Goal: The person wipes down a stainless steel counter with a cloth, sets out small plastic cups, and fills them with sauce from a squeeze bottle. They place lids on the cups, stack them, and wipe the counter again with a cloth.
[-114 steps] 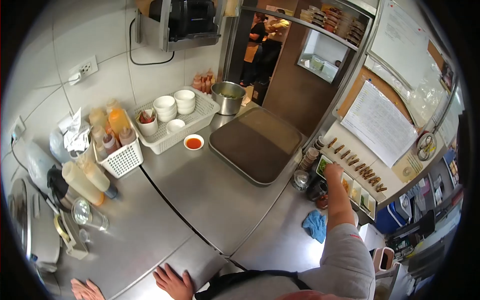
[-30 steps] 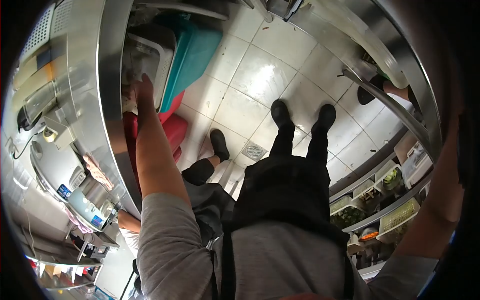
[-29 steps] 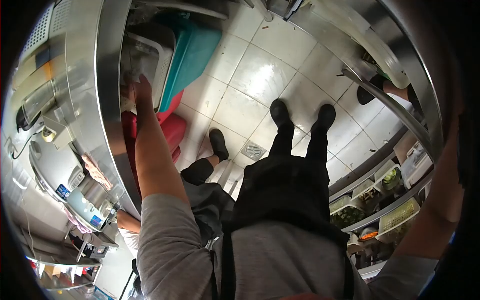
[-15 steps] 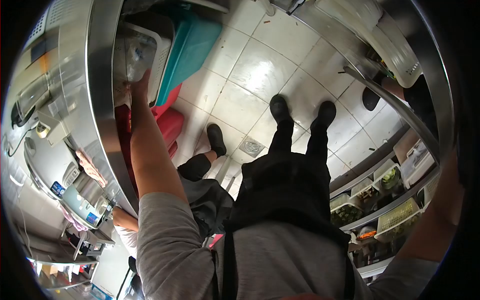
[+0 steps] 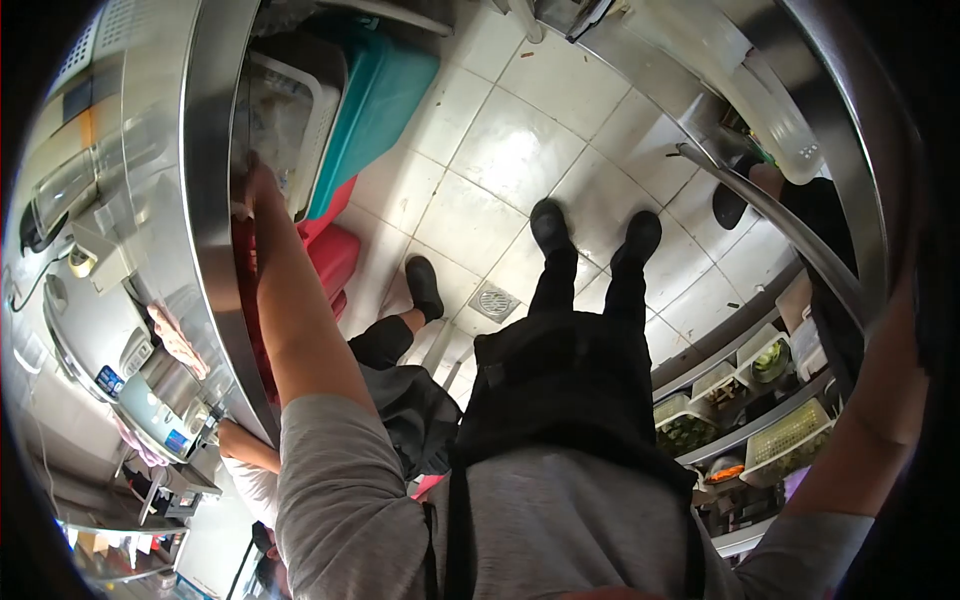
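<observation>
My left arm reaches under the steel counter [image 5: 208, 200] on the left. My left hand [image 5: 258, 185] is beside a white basket [image 5: 325, 110] that holds clear plastic bags [image 5: 283, 100]; its fingers are mostly hidden by shadow and the counter edge. A teal bin [image 5: 375, 110] stands against the basket, with red bins [image 5: 330, 262] below. My right arm rises along the right edge, and my right hand is not visible past the dark rim of the picture.
A co-worker's hand [image 5: 178, 342] lies on the left counter. Another person's leg and shoe [image 5: 423, 288] are close to my left. Shelves with vegetable baskets [image 5: 790, 440] and a curved metal bar [image 5: 775, 215] are on the right. A drain [image 5: 493, 301] sits in the tiled floor.
The view has turned from the worktop down to the floor. In the last second my left hand has moved slightly back and left beside the basket, and the person at right shows more of their dark clothing.
</observation>
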Demonstrator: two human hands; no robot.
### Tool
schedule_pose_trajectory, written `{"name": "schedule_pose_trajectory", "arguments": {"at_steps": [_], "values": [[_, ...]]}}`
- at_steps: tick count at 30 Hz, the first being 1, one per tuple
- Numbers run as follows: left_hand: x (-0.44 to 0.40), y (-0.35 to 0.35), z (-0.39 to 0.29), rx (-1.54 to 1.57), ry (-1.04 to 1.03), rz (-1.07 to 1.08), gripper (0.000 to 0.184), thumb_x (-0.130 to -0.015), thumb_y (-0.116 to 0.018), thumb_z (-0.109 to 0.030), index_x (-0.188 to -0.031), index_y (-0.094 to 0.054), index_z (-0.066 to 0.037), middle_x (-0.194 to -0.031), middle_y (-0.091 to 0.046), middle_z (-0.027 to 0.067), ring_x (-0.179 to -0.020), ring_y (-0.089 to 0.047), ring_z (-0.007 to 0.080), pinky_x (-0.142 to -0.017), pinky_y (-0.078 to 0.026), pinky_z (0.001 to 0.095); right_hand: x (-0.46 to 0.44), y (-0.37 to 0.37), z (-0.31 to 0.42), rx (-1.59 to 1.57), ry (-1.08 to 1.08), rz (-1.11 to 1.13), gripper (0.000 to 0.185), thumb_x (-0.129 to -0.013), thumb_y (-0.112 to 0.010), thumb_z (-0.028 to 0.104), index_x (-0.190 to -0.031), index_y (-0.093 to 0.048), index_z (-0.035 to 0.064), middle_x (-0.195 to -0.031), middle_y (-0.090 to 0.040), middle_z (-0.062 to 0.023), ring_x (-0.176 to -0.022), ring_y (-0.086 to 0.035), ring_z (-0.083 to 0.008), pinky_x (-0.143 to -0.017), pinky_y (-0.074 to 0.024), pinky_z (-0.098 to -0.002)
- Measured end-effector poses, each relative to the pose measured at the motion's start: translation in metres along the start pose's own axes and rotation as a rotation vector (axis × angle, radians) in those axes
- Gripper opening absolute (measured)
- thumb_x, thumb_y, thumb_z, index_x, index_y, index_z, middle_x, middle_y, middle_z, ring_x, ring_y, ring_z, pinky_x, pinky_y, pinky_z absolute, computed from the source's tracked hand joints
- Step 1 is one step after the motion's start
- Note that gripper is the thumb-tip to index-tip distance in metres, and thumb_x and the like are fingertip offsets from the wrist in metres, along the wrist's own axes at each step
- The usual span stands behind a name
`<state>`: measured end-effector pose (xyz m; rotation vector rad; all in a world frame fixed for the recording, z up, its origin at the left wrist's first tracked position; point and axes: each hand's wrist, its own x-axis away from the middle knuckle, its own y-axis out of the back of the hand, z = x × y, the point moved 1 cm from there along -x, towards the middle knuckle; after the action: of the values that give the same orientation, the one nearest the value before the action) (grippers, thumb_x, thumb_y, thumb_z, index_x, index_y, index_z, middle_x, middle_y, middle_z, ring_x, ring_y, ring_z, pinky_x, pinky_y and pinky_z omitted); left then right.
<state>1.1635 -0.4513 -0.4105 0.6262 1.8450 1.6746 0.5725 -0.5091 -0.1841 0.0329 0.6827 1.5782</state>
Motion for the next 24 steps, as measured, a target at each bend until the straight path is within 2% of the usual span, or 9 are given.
{"name": "schedule_pose_trajectory", "arguments": {"at_steps": [2,3,6,7,10,11,15,21,24], "values": [[0.031,0.019,-0.028,-0.348,-0.098,-0.28,0.057,-0.075,-0.054,-0.049,-0.108,-0.053,-0.002,-0.109,-0.056,0.0133,-0.091,-0.056,0.0308,-0.078,-0.045,0.0366,-0.001,0.0,0.0,0.006,0.001,-0.002,0.014,-0.084,-0.05,0.013,-0.091,-0.057,0.0036,-0.077,-0.056,-0.0018,-0.069,-0.051,-0.0089,-0.064,-0.0414,-0.02],[0.052,0.039,-0.043,-0.278,-0.452,-0.575,0.048,-0.078,-0.052,-0.042,-0.1,-0.056,0.001,-0.098,-0.061,0.0117,-0.082,-0.058,0.0311,-0.069,-0.046,0.0375,0.0,0.001,0.0,0.007,0.001,-0.001,0.014,-0.084,-0.05,0.013,-0.09,-0.057,0.0037,-0.077,-0.056,-0.0017,-0.069,-0.051,-0.0088,-0.064,-0.0414,-0.0199],[0.059,0.028,-0.051,0.244,-0.525,0.18,0.041,-0.08,-0.053,-0.035,-0.092,-0.056,0.004,-0.093,-0.062,0.0151,-0.08,-0.058,0.0336,-0.067,-0.045,0.039,0.002,0.005,0.002,0.014,0.0,0.002,0.013,-0.084,-0.05,0.013,-0.09,-0.057,0.0039,-0.077,-0.056,-0.0015,-0.068,-0.051,-0.0086,-0.064,-0.0414,-0.0197],[0.064,0.03,-0.059,0.187,-0.447,0.272,0.04,-0.078,-0.057,-0.032,-0.091,-0.056,0.005,-0.092,-0.061,0.0186,-0.082,-0.058,0.0338,-0.068,-0.043,0.0396,0.002,0.005,0.002,0.012,0.001,0.002,0.013,-0.084,-0.049,0.013,-0.09,-0.057,0.004,-0.077,-0.056,-0.0015,-0.068,-0.051,-0.0085,-0.064,-0.0414,-0.0196],[0.005,-0.033,-0.011,0.497,-0.168,0.552,0.046,-0.076,-0.058,-0.035,-0.099,-0.055,0.005,-0.099,-0.058,0.0217,-0.093,-0.055,0.0337,-0.079,-0.041,0.0383,-0.003,0.004,0.001,0.016,0.008,-0.007,0.013,-0.085,-0.049,0.013,-0.09,-0.057,0.0042,-0.077,-0.056,-0.0013,-0.068,-0.05,-0.0083,-0.064,-0.0413,-0.0194],[0.007,-0.032,-0.014,0.512,-0.032,0.589,0.052,-0.075,-0.059,-0.039,-0.103,-0.055,0.004,-0.103,-0.057,0.0234,-0.099,-0.053,0.0337,-0.084,-0.04,0.0374,-0.006,0.004,-0.001,0.012,0.008,-0.01,0.013,-0.085,-0.049,0.013,-0.09,-0.057,0.0043,-0.077,-0.056,-0.0012,-0.068,-0.05,-0.0083,-0.064,-0.0413,-0.0193],[-0.014,-0.049,-0.008,0.116,-0.133,0.617,0.057,-0.072,-0.061,-0.04,-0.107,-0.053,0.003,-0.101,-0.056,0.0202,-0.096,-0.053,0.0313,-0.082,-0.04,0.0365,-0.019,0.004,-0.005,-0.001,0.013,-0.041,0.012,-0.085,-0.049,0.012,-0.09,-0.057,0.0045,-0.077,-0.055,-0.001,-0.068,-0.05,-0.008,-0.065,-0.0412,-0.019],[-0.027,-0.067,-0.004,-0.187,-0.251,0.479,0.06,-0.069,-0.064,-0.04,-0.11,-0.051,0.001,-0.094,-0.058,0.0137,-0.085,-0.055,0.0261,-0.075,-0.042,0.035,-0.036,0.009,-0.006,-0.048,0.019,-0.081,0.012,-0.086,-0.048,0.012,-0.09,-0.057,0.005,-0.077,-0.055,-0.0006,-0.068,-0.05,-0.0076,-0.065,-0.0411,-0.0186],[-0.006,-0.035,-0.015,0.06,-0.237,0.269,0.061,-0.068,-0.065,-0.042,-0.111,-0.052,0.0,-0.093,-0.058,0.0118,-0.082,-0.056,0.0242,-0.073,-0.043,0.0345,-0.046,0.009,-0.002,-0.118,0.019,-0.108,0.012,-0.086,-0.048,0.012,-0.089,-0.057,0.0052,-0.077,-0.055,-0.0004,-0.068,-0.049,-0.0073,-0.065,-0.0411,-0.0184]]}}
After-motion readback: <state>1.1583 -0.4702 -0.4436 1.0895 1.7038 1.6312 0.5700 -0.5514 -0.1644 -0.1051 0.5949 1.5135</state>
